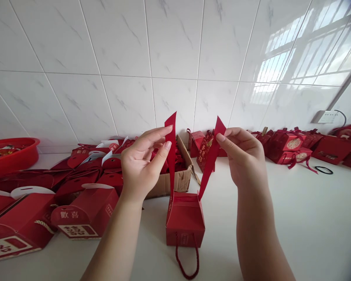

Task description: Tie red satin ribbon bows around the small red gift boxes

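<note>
A small red gift box (185, 222) stands on the white table in front of me, its rope handle (188, 269) hanging down toward me. Two ends of a red ribbon rise from the top of the box, one on each side. My left hand (146, 160) pinches the left ribbon end (171, 146) between thumb and fingers. Between thumb and fingers of my right hand (244, 152) is the right ribbon end (213, 160). Both ends are drawn upward and spread slightly apart, with their slanted tips above my fingers.
Behind the gift box sits a cardboard box (169, 183) with red material inside. Several red boxes (84, 210) crowd the left, beside a red basin (14, 154). More boxes with ribbons (291, 146) line the tiled wall at right, near a black ring (323, 170) and a power socket (327, 116).
</note>
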A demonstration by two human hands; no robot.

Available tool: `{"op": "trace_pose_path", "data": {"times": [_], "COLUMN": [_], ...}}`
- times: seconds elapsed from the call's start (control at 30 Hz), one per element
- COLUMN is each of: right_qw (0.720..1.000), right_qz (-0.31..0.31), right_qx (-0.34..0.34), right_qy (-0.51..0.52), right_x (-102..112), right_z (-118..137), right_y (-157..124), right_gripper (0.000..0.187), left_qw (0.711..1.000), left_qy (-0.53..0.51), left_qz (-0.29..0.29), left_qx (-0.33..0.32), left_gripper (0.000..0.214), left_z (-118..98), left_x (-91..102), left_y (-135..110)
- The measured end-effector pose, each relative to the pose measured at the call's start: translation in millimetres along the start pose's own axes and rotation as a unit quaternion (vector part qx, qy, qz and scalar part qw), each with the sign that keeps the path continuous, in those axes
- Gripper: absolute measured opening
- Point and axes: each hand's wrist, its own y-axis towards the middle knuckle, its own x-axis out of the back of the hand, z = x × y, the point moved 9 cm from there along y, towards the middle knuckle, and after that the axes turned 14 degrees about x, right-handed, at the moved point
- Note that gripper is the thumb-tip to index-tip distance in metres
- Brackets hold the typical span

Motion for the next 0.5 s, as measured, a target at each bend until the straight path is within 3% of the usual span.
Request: {"op": "trace_pose_path", "data": {"times": [0.5], "right_qw": [1.000], "right_qz": [0.005], "right_qx": [0.000], "right_qy": [-0.005], "right_x": [-1.5], "right_z": [0.8], "right_y": [-1.2], "right_gripper": [0.008], "left_qw": [0.999], "left_qy": [-0.021], "left_qz": [0.003], "left_qx": [0.027], "left_gripper": [0.029], "left_z": [6.0], "left_x": [0.1], "left_y": [0.0]}}
